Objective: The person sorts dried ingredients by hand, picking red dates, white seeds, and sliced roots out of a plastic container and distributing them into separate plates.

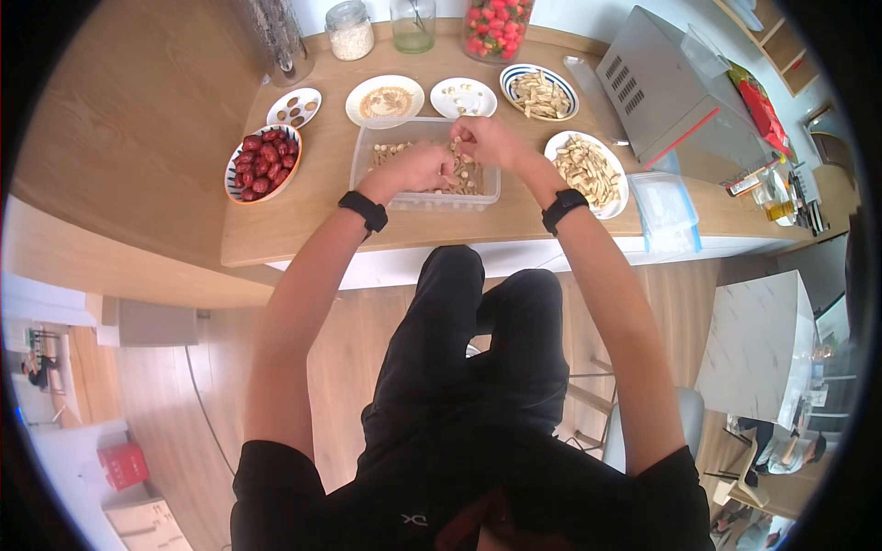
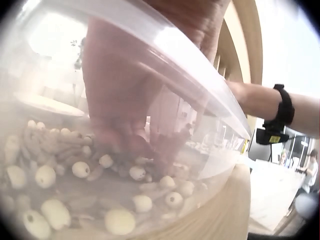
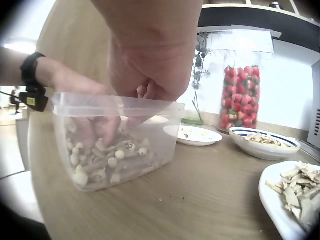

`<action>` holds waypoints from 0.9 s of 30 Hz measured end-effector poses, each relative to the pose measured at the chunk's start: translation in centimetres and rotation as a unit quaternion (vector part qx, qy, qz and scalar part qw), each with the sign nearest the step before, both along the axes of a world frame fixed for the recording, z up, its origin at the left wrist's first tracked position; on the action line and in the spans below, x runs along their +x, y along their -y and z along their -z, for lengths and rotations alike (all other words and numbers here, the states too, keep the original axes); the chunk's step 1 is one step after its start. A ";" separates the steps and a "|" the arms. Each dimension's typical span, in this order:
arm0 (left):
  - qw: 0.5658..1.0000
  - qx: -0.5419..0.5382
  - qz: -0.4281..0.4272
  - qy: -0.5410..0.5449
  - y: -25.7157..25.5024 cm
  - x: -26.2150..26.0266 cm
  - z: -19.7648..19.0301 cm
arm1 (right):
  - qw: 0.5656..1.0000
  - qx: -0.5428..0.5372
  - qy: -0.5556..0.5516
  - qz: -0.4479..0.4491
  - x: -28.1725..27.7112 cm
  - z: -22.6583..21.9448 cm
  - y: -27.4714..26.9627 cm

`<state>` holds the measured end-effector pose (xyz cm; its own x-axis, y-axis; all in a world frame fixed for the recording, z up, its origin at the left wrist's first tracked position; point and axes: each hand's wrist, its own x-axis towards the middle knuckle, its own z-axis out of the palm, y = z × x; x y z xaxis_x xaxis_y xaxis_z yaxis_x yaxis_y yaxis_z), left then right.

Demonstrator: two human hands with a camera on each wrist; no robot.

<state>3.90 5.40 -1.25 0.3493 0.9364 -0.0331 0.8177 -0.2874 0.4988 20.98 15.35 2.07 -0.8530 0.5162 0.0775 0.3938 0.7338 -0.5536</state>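
A clear plastic box (image 1: 356, 174) stands on the wooden counter with brown stick-like pieces and pale round lotus seeds (image 2: 81, 169) in it, some showing a small dark hole. My left hand (image 1: 424, 168) reaches down into the box, its fingertips among the pieces and partly hidden behind the cloudy wall in the left wrist view. My right hand (image 1: 491, 140) bends over the back right part of the box, fingers curled inward, with pale bits right at the fingertips. What either hand holds, I cannot tell.
Behind the box stand a plate with brown residue (image 1: 356, 95), a plate with a few seeds (image 1: 487, 103) and a blue-rimmed bowl (image 1: 505, 83). Right is a plate of sliced pieces (image 1: 622, 196), left a bowl of red dates (image 1: 264, 165). A strawberry jar (image 1: 497, 32) and microwave (image 1: 671, 92) stand behind.
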 end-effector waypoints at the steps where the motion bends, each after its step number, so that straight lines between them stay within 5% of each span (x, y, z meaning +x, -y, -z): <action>1: 0.997 -0.030 -0.033 0.056 0.0 0.0 0.2 | 1.000 0.001 -0.001 0.001 0.2 0.1 0.0; 3: 0.990 -0.059 -0.064 0.111 0.0 -0.2 0.4 | 0.996 -0.068 -0.055 0.018 0.4 0.3 -0.1; 6: 0.978 0.038 -0.087 0.188 -0.5 -1.1 0.9 | 0.986 -0.140 -0.086 -0.001 0.4 1.0 -0.9; 10: 0.949 -0.092 -0.093 0.288 -0.4 -0.2 -3.2 | 0.961 -0.253 -0.115 0.007 1.7 -0.2 -0.8; 12: 0.941 -0.113 -0.085 0.307 -0.9 1.5 -4.6 | 0.973 -0.187 -0.125 -0.042 3.4 -1.5 -0.7; 18: 0.930 -0.061 -0.067 0.356 -2.3 5.0 -6.5 | 0.994 -0.060 -0.083 0.049 10.6 -5.0 -1.9; 21: 0.977 0.033 -0.033 0.209 -1.9 3.5 -6.5 | 0.991 0.065 -0.025 0.115 15.7 -5.6 -3.3; 22: 0.984 -0.006 0.002 0.179 -1.3 2.7 -6.2 | 0.982 0.064 0.020 0.176 16.7 -5.8 -3.3; 27: 0.979 -0.116 0.117 0.118 -0.6 0.1 -1.4 | 0.988 0.066 -0.009 0.139 16.0 -5.8 -2.0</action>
